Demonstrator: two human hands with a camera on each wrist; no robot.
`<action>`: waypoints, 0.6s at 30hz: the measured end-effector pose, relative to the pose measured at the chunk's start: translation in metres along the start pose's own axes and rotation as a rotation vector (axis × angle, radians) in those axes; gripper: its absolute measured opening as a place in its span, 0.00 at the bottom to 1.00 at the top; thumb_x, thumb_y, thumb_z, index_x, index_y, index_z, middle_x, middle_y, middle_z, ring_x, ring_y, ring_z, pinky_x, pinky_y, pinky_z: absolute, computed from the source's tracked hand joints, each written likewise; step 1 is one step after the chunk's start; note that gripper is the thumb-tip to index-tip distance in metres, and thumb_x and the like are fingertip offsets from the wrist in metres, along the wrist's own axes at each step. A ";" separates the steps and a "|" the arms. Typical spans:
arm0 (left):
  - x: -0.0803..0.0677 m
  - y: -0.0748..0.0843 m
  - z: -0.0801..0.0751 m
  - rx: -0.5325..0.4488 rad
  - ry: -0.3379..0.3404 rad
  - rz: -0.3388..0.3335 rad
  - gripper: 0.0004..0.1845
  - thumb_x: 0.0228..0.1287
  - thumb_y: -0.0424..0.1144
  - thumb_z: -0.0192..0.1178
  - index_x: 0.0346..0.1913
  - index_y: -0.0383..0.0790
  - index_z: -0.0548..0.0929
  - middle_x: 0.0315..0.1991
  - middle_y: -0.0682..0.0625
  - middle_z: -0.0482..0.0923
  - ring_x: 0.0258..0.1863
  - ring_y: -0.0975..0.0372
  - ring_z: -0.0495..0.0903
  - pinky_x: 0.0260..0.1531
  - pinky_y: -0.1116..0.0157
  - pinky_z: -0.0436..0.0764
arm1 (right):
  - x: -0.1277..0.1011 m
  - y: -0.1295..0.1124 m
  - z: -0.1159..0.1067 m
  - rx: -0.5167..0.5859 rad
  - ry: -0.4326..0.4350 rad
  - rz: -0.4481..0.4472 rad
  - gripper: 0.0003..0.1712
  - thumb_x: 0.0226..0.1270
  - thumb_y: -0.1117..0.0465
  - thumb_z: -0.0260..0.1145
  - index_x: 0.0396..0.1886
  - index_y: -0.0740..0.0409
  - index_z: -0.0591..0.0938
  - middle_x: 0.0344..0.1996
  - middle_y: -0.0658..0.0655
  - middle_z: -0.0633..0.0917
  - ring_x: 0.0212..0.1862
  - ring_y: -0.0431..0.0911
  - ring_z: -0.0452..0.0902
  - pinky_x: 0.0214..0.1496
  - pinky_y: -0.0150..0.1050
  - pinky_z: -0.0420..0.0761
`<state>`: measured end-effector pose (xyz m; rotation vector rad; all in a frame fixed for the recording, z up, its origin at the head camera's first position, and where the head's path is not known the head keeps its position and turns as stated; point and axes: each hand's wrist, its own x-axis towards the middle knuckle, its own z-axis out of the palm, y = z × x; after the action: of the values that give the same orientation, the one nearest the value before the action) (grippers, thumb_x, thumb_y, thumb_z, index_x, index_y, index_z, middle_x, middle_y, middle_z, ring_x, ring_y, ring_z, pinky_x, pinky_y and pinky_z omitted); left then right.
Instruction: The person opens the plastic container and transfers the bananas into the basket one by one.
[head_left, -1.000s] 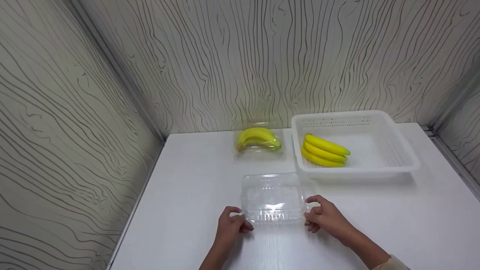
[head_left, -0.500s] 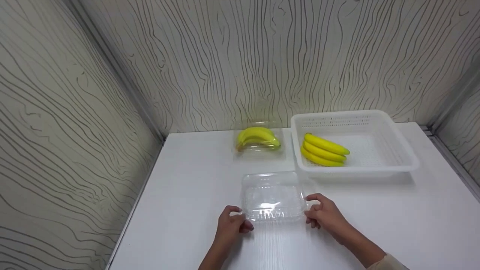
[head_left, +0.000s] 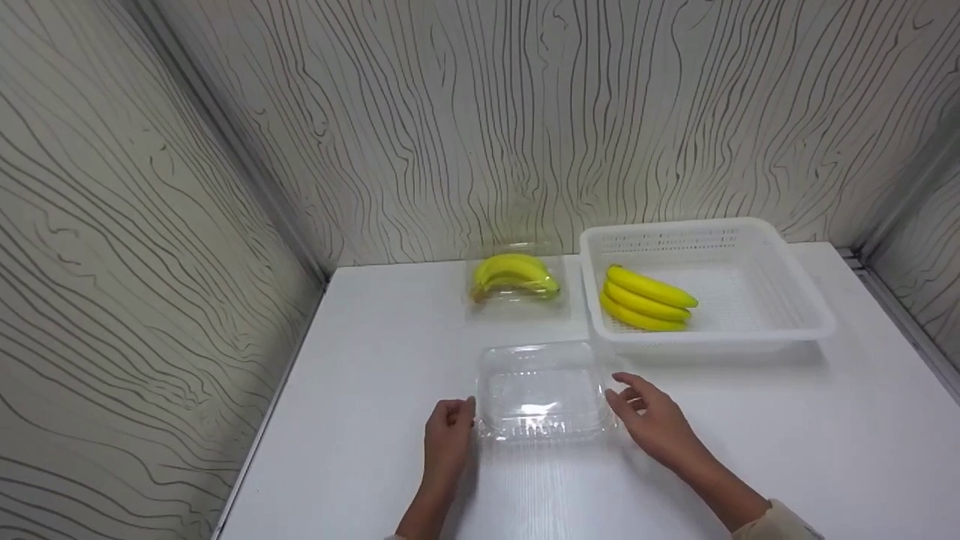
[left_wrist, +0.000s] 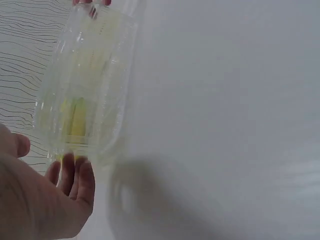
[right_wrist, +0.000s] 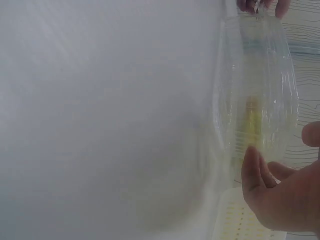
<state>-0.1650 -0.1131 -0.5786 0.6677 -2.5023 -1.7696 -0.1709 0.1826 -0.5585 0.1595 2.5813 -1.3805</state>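
A clear plastic clamshell container (head_left: 541, 397) lies on the white table, between my two hands. My left hand (head_left: 448, 435) is at its left side, fingertips right at the rim; in the left wrist view the fingers (left_wrist: 85, 180) are loosely bent with the thumb apart. At the opposite side is my right hand (head_left: 654, 420), its index finger and thumb spread beside the container's edge. The right wrist view shows the fingers (right_wrist: 251, 167) gently bent against the clear plastic, the thumb held away. Yellow shows through the container in both wrist views.
Behind it, a second clear clamshell (head_left: 551, 309) holds yellow bananas (head_left: 516, 268) near the back wall. A white plastic basket (head_left: 712, 339) stands at the back right with a bunch of bananas (head_left: 649, 300) in its left part. Wood-grain-patterned panels (head_left: 450, 135) enclose the table.
My right hand has loosened its pinch on the container's corner and moved slightly up along the side. My left hand has let go of the front corner and shifted a little up and left.
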 end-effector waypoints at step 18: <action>0.007 -0.001 -0.004 0.076 0.047 0.048 0.51 0.64 0.53 0.72 0.85 0.42 0.60 0.80 0.31 0.66 0.80 0.31 0.64 0.74 0.29 0.68 | 0.003 -0.013 0.032 -0.016 -0.174 -0.162 0.43 0.80 0.41 0.64 0.87 0.42 0.61 0.76 0.66 0.77 0.72 0.63 0.80 0.69 0.61 0.84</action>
<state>-0.1699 -0.1196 -0.5794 0.6395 -2.5433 -1.6311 -0.1724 0.1488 -0.5665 -0.1689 2.5060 -1.3589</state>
